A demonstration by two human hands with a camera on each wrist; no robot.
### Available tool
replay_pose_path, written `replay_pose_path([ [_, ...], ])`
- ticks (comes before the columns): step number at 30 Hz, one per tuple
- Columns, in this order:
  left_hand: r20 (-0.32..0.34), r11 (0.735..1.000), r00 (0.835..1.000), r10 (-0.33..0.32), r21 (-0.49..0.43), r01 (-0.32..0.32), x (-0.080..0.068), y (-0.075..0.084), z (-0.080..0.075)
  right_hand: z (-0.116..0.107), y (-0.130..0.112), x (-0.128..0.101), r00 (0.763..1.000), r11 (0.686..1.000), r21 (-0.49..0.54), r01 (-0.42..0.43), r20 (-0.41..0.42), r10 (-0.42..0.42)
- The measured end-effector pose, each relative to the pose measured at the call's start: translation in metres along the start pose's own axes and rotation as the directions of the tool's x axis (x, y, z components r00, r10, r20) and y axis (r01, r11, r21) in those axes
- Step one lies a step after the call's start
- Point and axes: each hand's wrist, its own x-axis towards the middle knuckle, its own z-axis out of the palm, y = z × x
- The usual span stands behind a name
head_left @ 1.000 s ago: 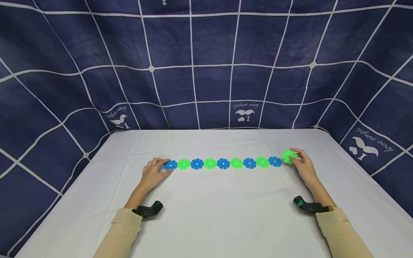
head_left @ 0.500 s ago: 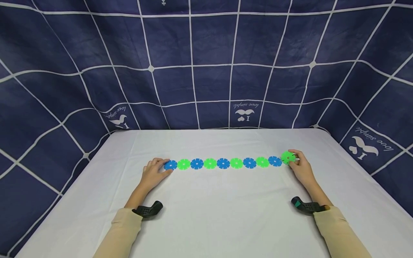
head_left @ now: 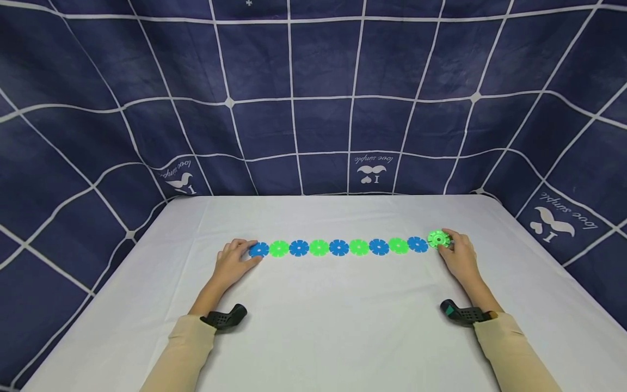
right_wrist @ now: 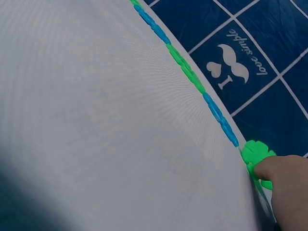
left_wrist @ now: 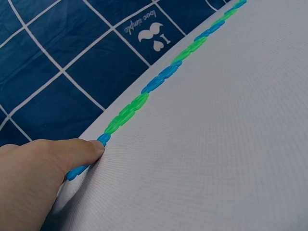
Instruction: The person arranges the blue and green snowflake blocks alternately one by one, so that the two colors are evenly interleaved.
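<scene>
A row of flat, notched plastic snowflake discs, alternating blue and green, stretches across the white table. At its left end my left hand (head_left: 232,264) grips the blue snowflake disc (head_left: 259,249) between thumb and fingers; the left wrist view shows the thumb (left_wrist: 82,151) over part of it. My right hand (head_left: 460,258) pinches a green snowflake disc (head_left: 436,238) at the right end, right beside the last blue disc (head_left: 417,244). In the right wrist view this green disc (right_wrist: 254,150) tilts up from the tabletop, partly covered by the thumb.
The white cloth-covered table (head_left: 333,326) spreads out in front of the row. Behind it and at both sides hangs a dark blue curtain (head_left: 323,130) with white grid lines. Black camera mounts sit on both wrists, the left mount (head_left: 225,317) and the right mount (head_left: 462,314).
My right hand has shifted slightly left and nearer, bringing its green disc in line with the row's end and turning it in the fingers. My left hand stays in place.
</scene>
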Motion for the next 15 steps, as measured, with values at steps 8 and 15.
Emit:
replay_pose_path([
  [8,0.005,1.0,1.0,-0.014,0.0,0.014,0.0001,0.0011,-0.0004,0.0007,0.0012,-0.0025,0.999,0.996,-0.085,-0.021,0.03,0.024],
  [15,0.006,1.0,1.0,-0.019,0.001,0.019,0.0,0.0016,-0.0004,0.001,0.0009,-0.004,0.999,0.996,-0.089,-0.015,0.037,0.019],
])
